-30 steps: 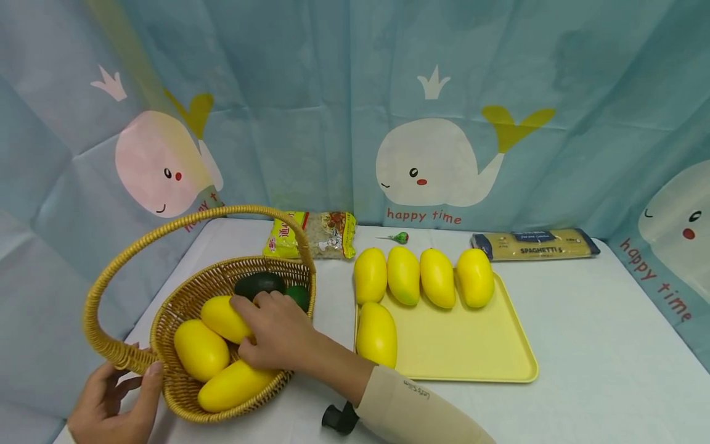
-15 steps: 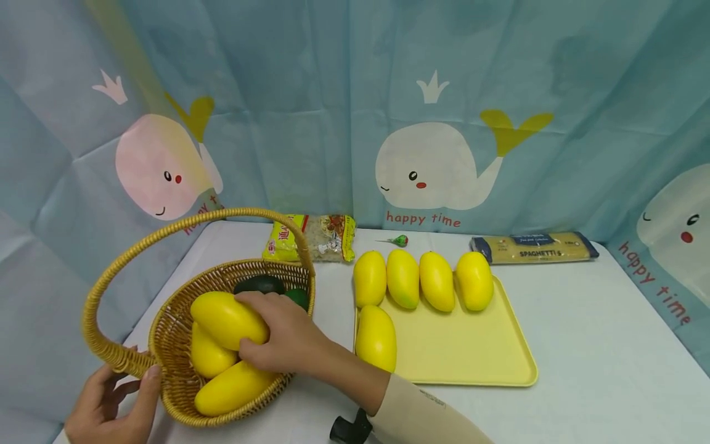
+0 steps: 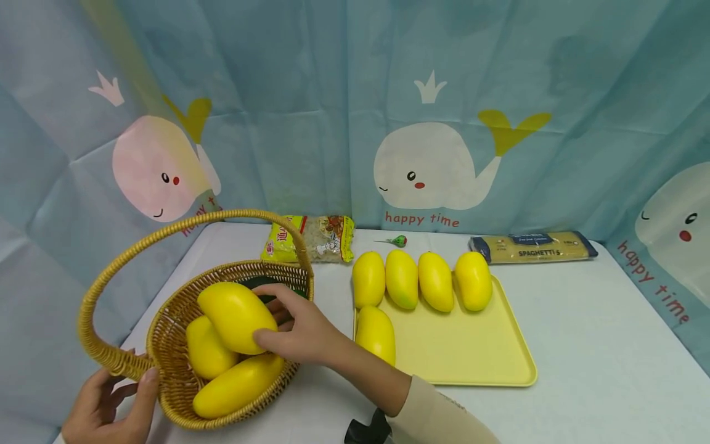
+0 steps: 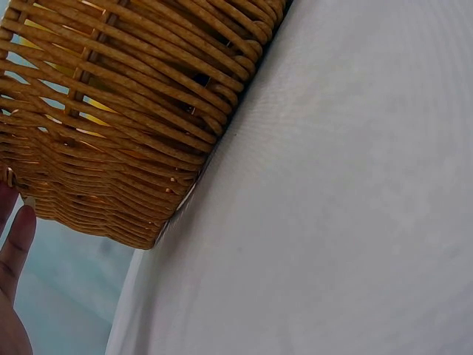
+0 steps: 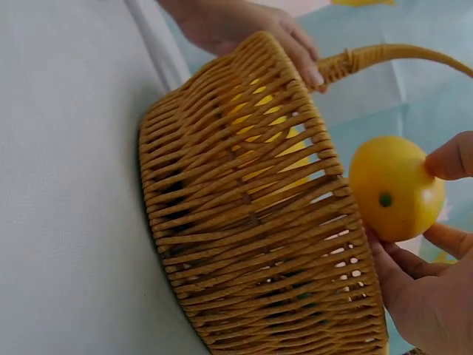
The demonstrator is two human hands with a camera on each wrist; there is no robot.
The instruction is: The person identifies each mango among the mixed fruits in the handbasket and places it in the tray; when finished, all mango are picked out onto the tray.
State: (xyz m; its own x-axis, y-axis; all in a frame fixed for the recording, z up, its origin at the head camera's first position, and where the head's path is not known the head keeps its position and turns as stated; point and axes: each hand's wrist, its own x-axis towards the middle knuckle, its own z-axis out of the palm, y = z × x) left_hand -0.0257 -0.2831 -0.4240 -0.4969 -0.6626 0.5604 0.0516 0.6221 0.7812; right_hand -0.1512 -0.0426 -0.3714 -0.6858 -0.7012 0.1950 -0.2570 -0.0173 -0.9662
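Note:
In the head view my right hand (image 3: 302,333) holds a yellow mango (image 3: 235,317) between thumb and fingers, at the basket's rim height or above. The right wrist view shows this mango (image 5: 395,188) end-on, beside the rim. Two more mangoes (image 3: 208,351) (image 3: 238,388) lie in the wicker basket (image 3: 169,327). Behind my right hand, a dark green fruit (image 3: 259,282) is partly hidden. My left hand (image 3: 113,404) grips the basket at the left base of its handle (image 3: 91,320), thumb on the rim; only some of its fingers (image 4: 18,248) show in the left wrist view.
A yellow tray (image 3: 471,354) to the right bears several mangoes (image 3: 402,280). Behind lie a yellow bag of pasta (image 3: 327,240), a small green lollipop (image 3: 399,241) and a spaghetti pack (image 3: 538,248). A blue whale-print curtain (image 3: 305,123) encloses the white table (image 3: 599,345).
My right hand has picked one mango up off the others in the basket, raising it and shifting slightly right. The left hand has stayed on the basket.

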